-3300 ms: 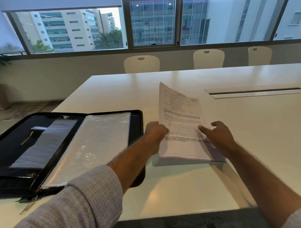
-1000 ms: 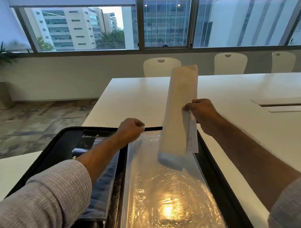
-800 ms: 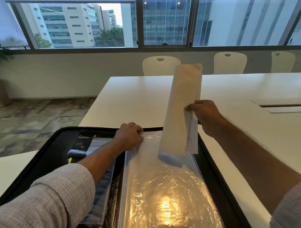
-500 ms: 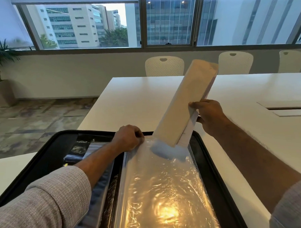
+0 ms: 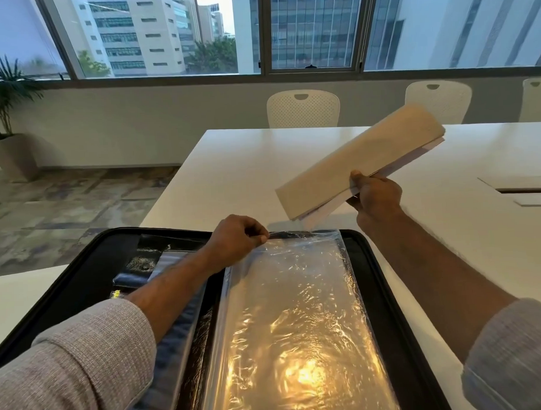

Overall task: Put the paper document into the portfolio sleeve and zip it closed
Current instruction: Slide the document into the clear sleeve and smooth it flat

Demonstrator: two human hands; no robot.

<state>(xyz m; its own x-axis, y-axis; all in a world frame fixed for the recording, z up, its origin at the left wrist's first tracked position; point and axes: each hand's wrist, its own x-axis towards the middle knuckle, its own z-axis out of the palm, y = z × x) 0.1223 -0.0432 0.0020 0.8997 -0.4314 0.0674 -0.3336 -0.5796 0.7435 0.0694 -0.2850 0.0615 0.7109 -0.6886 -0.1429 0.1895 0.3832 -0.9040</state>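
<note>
A black zip portfolio [image 5: 386, 296] lies open on the white table [image 5: 237, 175] in front of me. A clear plastic sleeve [image 5: 291, 320] covers its right half and glares with lamp light. My left hand [image 5: 236, 239] pinches the sleeve's far top edge near its left corner. My right hand [image 5: 374, 198] holds the paper document [image 5: 353, 162], curled lengthwise, in the air beyond the portfolio. The paper tilts up to the right, and its lower corner hangs just above the sleeve's top edge.
White chairs [image 5: 302, 108] stand along the table's far side under the windows. A cable slot [image 5: 526, 191] is set into the table at the right. A potted plant [image 5: 5, 122] stands on the floor at the far left.
My right hand has swung the paper from nearly upright to a low tilt toward the right, lifting its lower end off the sleeve. My left hand has closed on the sleeve's top edge.
</note>
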